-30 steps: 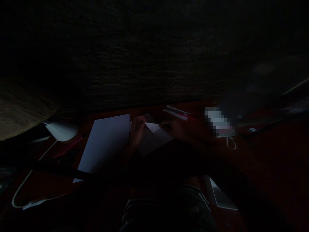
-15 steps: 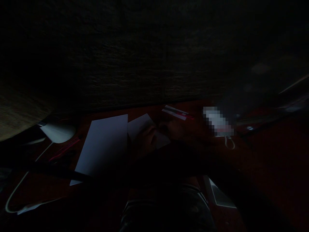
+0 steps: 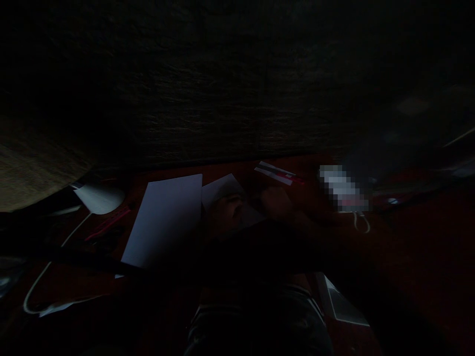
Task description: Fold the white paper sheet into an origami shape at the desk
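Observation:
The picture is very dark. My left hand (image 3: 227, 210), its fingers curled, lies over the smaller white sheet of paper (image 3: 222, 187). Close on its right, my right hand (image 3: 277, 201) is closed near that sheet's right side. Whatever is in the right fingers is lost in the shadow. A larger white sheet of paper (image 3: 166, 212) lies left of my left hand, close along the small sheet's left edge. Beyond my right hand lie pale strips (image 3: 272, 170) with a red, narrow item (image 3: 293, 177) by them.
A white rounded object (image 3: 102, 199) with a pale cord (image 3: 76, 228) stands at the left, near a red ruler-like strip (image 3: 107, 223). At the right lies a blurred-out pale item (image 3: 343, 188) with a loop (image 3: 361, 222). A framed flat item (image 3: 347, 304) is near my right forearm.
The whole view has shifted, so things on the surface appear slightly farther right. My right hand shows a little more clearly. Both hands stay at the small sheet.

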`<state>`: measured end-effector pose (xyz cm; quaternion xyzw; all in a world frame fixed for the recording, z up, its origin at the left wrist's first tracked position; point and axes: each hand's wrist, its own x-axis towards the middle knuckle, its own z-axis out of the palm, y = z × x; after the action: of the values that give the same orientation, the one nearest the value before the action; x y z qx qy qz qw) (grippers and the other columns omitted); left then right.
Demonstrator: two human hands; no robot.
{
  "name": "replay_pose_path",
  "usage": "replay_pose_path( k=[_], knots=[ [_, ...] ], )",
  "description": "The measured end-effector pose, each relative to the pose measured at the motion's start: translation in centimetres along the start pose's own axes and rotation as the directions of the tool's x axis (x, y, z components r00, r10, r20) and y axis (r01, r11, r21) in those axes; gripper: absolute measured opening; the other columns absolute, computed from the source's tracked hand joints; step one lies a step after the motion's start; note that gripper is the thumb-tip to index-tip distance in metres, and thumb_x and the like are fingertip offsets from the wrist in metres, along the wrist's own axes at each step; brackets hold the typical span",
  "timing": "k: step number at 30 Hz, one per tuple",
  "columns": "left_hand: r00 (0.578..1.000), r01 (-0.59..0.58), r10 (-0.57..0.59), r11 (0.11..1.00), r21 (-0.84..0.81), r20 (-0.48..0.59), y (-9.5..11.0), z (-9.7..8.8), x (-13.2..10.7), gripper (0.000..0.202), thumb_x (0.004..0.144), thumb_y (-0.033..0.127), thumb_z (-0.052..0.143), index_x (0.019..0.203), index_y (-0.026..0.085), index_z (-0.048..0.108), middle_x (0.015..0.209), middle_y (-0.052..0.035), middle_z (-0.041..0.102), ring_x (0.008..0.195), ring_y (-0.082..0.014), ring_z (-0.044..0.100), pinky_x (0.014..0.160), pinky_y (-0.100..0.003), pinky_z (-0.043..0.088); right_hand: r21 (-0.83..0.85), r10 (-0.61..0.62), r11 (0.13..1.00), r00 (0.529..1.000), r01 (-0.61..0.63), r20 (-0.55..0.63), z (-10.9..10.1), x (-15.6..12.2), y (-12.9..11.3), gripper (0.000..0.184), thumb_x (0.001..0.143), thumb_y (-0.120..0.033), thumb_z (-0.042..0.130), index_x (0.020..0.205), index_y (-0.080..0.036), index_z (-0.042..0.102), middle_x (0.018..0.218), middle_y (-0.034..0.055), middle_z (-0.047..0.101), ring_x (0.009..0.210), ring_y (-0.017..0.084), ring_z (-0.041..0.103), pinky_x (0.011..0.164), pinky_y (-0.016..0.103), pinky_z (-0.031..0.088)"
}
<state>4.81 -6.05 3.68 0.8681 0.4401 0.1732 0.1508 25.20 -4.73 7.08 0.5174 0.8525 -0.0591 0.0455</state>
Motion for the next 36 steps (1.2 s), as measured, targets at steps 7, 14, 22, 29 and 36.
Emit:
replay_pose_path(
  k=[7,14,22,29,36],
  knots=[
    [0.998,0.063,-0.064,0.986,0.151,-0.002,0.6,-0.7,-0.1,0.020,0.097,0.018,0.057,0.102,0.020,0.077,0.124,-0.0083,0.075,0.109,-0.0257,0.073,0.100,-0.040,0.059,-0.072,-0.029,0.997,0.999,0.030,0.019,-0.6,-0.4,-0.9,0.035,0.101,-0.019,0.048,0.117,-0.017,0.079,0.115,0.0177,0.079,0.102,0.030,0.077,0.076,0.034,0.055],
    [0.995,0.097,-0.088,0.974,0.207,-0.053,0.1,-0.4,0.3,0.024,0.100,0.017,0.055,0.110,0.021,0.076,0.120,-0.0079,0.077,0.104,-0.0235,0.073,0.096,-0.036,0.059,-0.075,-0.021,0.997,1.000,0.022,0.017,-0.8,-0.4,-1.1,0.036,0.104,-0.025,0.047,0.114,-0.019,0.080,0.115,0.0176,0.079,0.103,0.031,0.076,0.078,0.036,0.056],
    [1.000,0.017,-0.017,0.988,0.151,-0.002,-1.0,-1.0,0.4,0.025,0.100,0.015,0.056,0.108,0.023,0.079,0.123,-0.0050,0.077,0.108,-0.0231,0.074,0.096,-0.037,0.059,-0.057,-0.009,0.998,0.999,0.011,0.035,-1.0,-0.5,-1.0,0.036,0.104,-0.024,0.047,0.117,-0.019,0.080,0.111,0.0166,0.080,0.102,0.031,0.077,0.078,0.035,0.054],
    [1.000,-0.014,0.014,0.994,0.111,0.000,-1.6,-1.3,0.4,0.022,0.097,0.014,0.061,0.105,0.023,0.079,0.127,-0.0052,0.076,0.114,-0.0247,0.072,0.102,-0.041,0.056,-0.026,-0.024,0.999,0.999,0.025,0.027,-0.9,-0.3,-0.8,0.037,0.105,-0.028,0.046,0.116,-0.021,0.080,0.114,0.0154,0.080,0.103,0.030,0.077,0.077,0.035,0.054],
    [0.999,-0.029,0.025,0.990,0.135,0.029,-1.5,-1.5,0.3,0.032,0.098,0.013,0.059,0.121,0.027,0.076,0.128,-0.0043,0.073,0.114,-0.0243,0.070,0.102,-0.041,0.055,-0.026,-0.033,0.999,0.999,0.033,0.015,-0.5,-0.3,-0.5,0.038,0.105,-0.027,0.046,0.125,-0.023,0.077,0.115,0.0153,0.080,0.104,0.031,0.076,0.079,0.036,0.055]
  ],
)
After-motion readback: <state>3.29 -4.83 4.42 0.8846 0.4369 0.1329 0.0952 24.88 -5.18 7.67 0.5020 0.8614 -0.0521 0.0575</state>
